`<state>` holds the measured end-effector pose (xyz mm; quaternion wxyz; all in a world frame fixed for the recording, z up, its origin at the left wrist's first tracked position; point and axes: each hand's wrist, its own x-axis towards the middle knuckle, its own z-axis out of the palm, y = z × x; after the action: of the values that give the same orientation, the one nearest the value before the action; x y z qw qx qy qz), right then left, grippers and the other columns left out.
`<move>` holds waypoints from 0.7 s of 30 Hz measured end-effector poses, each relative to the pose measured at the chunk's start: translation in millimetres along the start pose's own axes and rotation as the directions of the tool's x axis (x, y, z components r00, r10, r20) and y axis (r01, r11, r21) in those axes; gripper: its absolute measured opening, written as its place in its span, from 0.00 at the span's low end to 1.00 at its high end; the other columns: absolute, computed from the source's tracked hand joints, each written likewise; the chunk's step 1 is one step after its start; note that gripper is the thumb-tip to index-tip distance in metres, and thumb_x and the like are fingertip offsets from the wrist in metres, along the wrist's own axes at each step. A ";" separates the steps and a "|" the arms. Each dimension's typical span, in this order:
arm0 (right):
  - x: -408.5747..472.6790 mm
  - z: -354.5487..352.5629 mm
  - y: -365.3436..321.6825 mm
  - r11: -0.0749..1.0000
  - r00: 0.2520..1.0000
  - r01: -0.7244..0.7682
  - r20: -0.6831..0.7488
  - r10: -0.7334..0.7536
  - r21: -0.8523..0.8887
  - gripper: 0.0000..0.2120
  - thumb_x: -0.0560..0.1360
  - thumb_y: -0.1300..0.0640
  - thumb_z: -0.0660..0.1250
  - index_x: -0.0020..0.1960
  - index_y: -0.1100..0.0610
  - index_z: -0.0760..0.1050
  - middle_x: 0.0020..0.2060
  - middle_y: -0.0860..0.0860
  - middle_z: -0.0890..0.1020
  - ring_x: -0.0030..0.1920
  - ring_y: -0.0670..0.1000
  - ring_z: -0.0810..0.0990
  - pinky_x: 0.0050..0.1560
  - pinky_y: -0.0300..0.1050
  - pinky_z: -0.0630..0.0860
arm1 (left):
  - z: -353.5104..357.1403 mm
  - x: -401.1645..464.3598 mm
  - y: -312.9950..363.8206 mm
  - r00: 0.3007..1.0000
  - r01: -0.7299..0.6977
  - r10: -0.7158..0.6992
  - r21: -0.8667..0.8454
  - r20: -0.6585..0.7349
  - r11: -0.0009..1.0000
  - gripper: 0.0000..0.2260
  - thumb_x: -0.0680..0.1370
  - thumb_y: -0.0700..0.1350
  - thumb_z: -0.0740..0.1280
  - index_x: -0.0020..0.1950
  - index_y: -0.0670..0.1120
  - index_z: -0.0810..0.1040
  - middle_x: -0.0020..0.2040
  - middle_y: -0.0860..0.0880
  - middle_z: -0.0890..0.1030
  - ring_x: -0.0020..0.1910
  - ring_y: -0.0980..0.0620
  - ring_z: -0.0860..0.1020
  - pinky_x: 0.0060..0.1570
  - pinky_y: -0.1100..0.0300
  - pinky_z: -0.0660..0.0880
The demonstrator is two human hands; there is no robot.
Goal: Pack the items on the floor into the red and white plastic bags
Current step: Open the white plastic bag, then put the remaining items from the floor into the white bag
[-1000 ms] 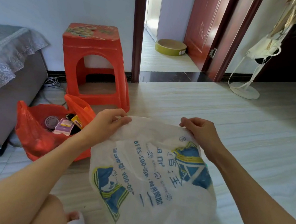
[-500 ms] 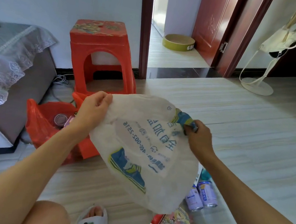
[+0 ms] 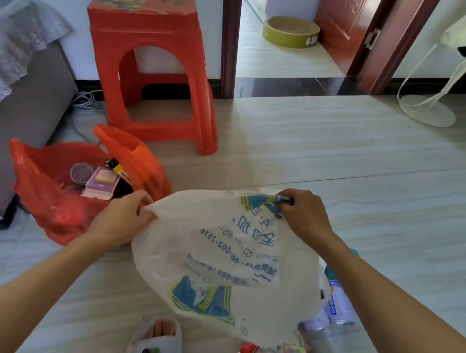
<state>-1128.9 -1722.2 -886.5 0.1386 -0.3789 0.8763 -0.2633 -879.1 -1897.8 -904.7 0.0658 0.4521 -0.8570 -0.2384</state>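
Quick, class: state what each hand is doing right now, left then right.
Left hand: closed, pinching the left edge of the white plastic bag.
Right hand: closed, gripping the bag's bunched top right corner.

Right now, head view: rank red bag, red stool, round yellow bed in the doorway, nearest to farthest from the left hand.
From the left hand:
1. Red bag, on the floor right beside it, to its left.
2. Red stool, beyond the bag, by the wall.
3. Round yellow bed, through the doorway, far right.
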 end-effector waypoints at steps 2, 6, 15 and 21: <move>15.3 20.0 0.1 1.000 0.999 0.016 0.035 -0.016 -0.007 0.10 0.75 0.60 0.61 0.44 0.62 0.80 0.37 0.58 0.81 0.40 0.57 0.77 0.36 0.48 0.70 | 22.3 3.3 -12.8 0.999 0.037 -0.038 0.053 0.027 0.998 0.04 0.75 0.50 0.64 0.48 0.52 0.75 0.44 0.49 0.80 0.46 0.43 0.78 0.44 0.53 0.73; 52.6 57.4 -8.3 0.995 0.995 0.100 0.018 -0.100 -0.003 0.12 0.74 0.60 0.61 0.52 0.54 0.81 0.45 0.57 0.83 0.48 0.58 0.78 0.45 0.50 0.74 | 61.3 15.3 -29.3 0.989 0.129 -0.132 -0.055 -0.058 0.990 0.05 0.76 0.44 0.62 0.45 0.44 0.75 0.44 0.40 0.81 0.42 0.40 0.78 0.39 0.53 0.69; 115.8 115.7 12.3 0.974 0.987 0.162 0.038 -0.158 -0.161 0.22 0.77 0.53 0.61 0.71 0.53 0.65 0.67 0.53 0.72 0.66 0.55 0.68 0.64 0.50 0.65 | 117.7 66.8 -49.0 0.950 0.277 -0.302 -0.230 -0.081 0.933 0.10 0.79 0.43 0.56 0.55 0.41 0.72 0.50 0.36 0.80 0.49 0.34 0.77 0.47 0.43 0.76; 92.3 131.4 49.5 0.987 0.987 0.158 0.001 -0.158 -0.022 0.32 0.76 0.55 0.64 0.75 0.54 0.54 0.75 0.53 0.56 0.75 0.52 0.55 0.72 0.42 0.54 | 139.4 62.3 -36.9 0.926 0.301 -0.378 -0.572 -0.017 0.763 0.13 0.80 0.42 0.58 0.64 0.43 0.67 0.52 0.46 0.73 0.39 0.49 0.78 0.36 0.57 0.78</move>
<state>-1162.2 -1808.6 -1026.7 0.1131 -0.4485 0.8464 -0.2638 -933.8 -1917.1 -1050.8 0.2071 0.5750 -0.6468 -0.4563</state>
